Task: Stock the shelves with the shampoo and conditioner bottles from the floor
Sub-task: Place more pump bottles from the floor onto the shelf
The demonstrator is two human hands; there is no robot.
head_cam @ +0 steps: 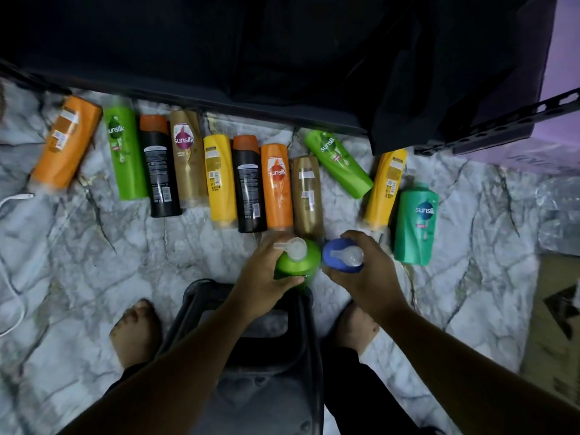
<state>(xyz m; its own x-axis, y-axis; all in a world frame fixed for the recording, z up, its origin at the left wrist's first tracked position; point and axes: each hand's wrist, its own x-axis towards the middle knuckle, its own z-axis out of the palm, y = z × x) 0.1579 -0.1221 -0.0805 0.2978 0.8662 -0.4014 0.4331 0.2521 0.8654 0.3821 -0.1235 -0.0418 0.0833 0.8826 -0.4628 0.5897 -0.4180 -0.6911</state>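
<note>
Two pump bottles are gripped: the left hand (266, 271) curls its fingers round the green bottle (299, 265), the right hand (373, 271) round the blue bottle (337, 257). Eleven floor bottles (219, 180) lie just beyond the fingertips. The shelf (251, 58) farther out looks bare, so stocking seems barely begun.

**Bottles waiting along the shelf**

A row of orange, green, black, gold and yellow bottles (249, 183) is lying flat on the marble floor (194, 246), along the dark shelf (251, 109). A teal bottle (416, 224) is lying at its right end. A green pump bottle (301, 266) and a blue pump bottle (332, 251) are being held upright, side by side.
</note>
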